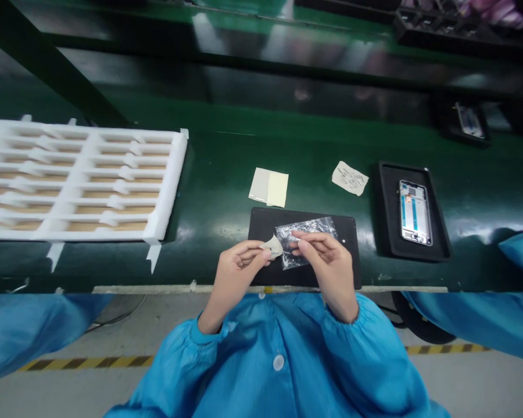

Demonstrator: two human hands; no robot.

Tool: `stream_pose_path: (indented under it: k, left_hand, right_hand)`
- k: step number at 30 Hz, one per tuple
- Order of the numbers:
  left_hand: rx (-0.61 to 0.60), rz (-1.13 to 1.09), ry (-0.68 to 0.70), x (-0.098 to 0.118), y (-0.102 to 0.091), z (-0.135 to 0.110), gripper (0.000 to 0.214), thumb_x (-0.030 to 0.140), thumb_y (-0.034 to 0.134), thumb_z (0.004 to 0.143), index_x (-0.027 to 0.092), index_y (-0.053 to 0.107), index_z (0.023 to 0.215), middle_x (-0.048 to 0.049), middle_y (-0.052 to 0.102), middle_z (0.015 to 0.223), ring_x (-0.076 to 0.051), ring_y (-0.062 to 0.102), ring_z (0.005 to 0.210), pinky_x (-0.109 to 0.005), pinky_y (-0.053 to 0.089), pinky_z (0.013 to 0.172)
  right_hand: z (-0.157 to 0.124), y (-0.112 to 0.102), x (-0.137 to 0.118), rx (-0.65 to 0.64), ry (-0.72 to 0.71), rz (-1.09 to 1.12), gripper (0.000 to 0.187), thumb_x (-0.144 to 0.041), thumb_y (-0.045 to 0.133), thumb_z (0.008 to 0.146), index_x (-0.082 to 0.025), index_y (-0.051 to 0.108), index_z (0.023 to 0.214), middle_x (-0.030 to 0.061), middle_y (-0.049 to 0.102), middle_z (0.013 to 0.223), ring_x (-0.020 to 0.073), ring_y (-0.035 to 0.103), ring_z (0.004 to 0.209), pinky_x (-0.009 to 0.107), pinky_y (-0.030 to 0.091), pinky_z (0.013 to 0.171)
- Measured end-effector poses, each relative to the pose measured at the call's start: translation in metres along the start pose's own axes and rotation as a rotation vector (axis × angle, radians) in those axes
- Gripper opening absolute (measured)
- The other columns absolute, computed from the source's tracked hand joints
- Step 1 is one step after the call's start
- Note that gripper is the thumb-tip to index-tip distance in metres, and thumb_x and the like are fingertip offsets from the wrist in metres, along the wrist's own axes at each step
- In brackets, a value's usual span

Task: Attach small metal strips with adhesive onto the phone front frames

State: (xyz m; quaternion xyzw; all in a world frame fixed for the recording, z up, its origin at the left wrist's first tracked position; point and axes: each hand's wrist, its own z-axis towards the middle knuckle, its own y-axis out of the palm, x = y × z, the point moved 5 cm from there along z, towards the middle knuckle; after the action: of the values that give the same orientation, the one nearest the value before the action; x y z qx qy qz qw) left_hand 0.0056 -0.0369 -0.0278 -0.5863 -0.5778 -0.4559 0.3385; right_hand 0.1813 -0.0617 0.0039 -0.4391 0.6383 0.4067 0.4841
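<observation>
Between the thumb and fingers of my left hand [240,268] is a small curled piece of pale paper [273,247]. My right hand [329,260] is held just to its right, thumb and fingertips pinched together; whatever they grip is too small to make out. Below the hands, a clear plastic bag [307,232] holding many tiny pieces lies on a black mat [347,244]. Beyond the mat sits a sheet [268,187], half whitish and half pale yellow. A torn paper with small dark marks or bits [350,178] lies farther right.
On the left stands a white foam rack [85,180] with rows of slots. To the right, a black tray [436,232] holds a phone frame [415,212]; another tray [466,125] sits farther back. Blue sleeves of other people [520,255] show at both sides.
</observation>
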Motion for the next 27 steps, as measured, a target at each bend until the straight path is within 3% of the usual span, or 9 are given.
stream_pose_path:
  k: [3,8,15,23,25,27]
  left_hand:
    - [0.023,-0.029,-0.006,-0.001,0.002,0.000,0.029,0.033,0.080,0.073,0.014,0.069,0.092,-0.0074,0.078,0.085,-0.021,0.075,0.078,-0.028,0.063,0.075]
    - [0.074,-0.016,0.054,-0.001,0.008,-0.005,0.026,0.033,0.080,0.073,0.015,0.072,0.090,-0.0057,0.078,0.085,-0.020,0.075,0.079,-0.028,0.062,0.077]
    - [0.115,0.339,0.293,0.006,0.011,-0.017,0.012,0.029,0.069,0.085,0.024,0.078,0.091,-0.0019,0.078,0.093,-0.019,0.073,0.086,-0.029,0.060,0.084]
    - [0.125,0.530,0.684,0.012,0.016,-0.030,0.030,0.013,0.063,0.087,0.030,0.074,0.109,-0.0009,0.076,0.107,-0.020,0.073,0.097,-0.032,0.058,0.093]
    - [0.117,0.536,0.704,0.012,0.018,-0.029,0.029,0.013,0.063,0.087,0.029,0.075,0.107,-0.0009,0.076,0.107,-0.020,0.073,0.098,-0.032,0.057,0.094]
    - [0.140,0.483,0.609,0.011,0.017,-0.024,0.021,0.016,0.064,0.087,0.027,0.077,0.100,-0.0013,0.077,0.102,-0.019,0.073,0.094,-0.030,0.058,0.091]
  right_hand:
    - [-0.013,0.005,-0.011,0.095,-0.253,-0.253,0.005,-0.023,0.065,0.088,-0.022,0.069,0.092,0.0035,0.073,0.093,0.0164,0.070,0.084,0.030,0.059,0.077]
    - [-0.025,0.028,-0.016,-0.027,-0.514,-0.555,0.017,-0.015,0.055,0.092,-0.024,0.067,0.100,0.0044,0.069,0.091,0.0175,0.066,0.085,0.034,0.056,0.079]
    - [-0.021,0.030,-0.015,-0.041,-0.536,-0.635,0.019,-0.012,0.050,0.095,-0.023,0.065,0.100,0.0052,0.069,0.094,0.0176,0.065,0.091,0.033,0.054,0.084]
    - [-0.024,0.033,-0.013,-0.016,-0.512,-0.686,0.019,-0.012,0.044,0.097,-0.022,0.059,0.101,0.0054,0.064,0.093,0.0174,0.060,0.092,0.032,0.050,0.085]
    - [-0.020,0.031,-0.011,-0.025,-0.453,-0.659,0.018,-0.013,0.043,0.097,-0.022,0.059,0.099,0.0049,0.063,0.093,0.0167,0.060,0.091,0.031,0.050,0.084]
    - [-0.015,0.028,-0.008,-0.042,-0.378,-0.613,0.016,-0.015,0.044,0.097,-0.021,0.059,0.095,0.0042,0.062,0.092,0.0162,0.060,0.089,0.030,0.049,0.082]
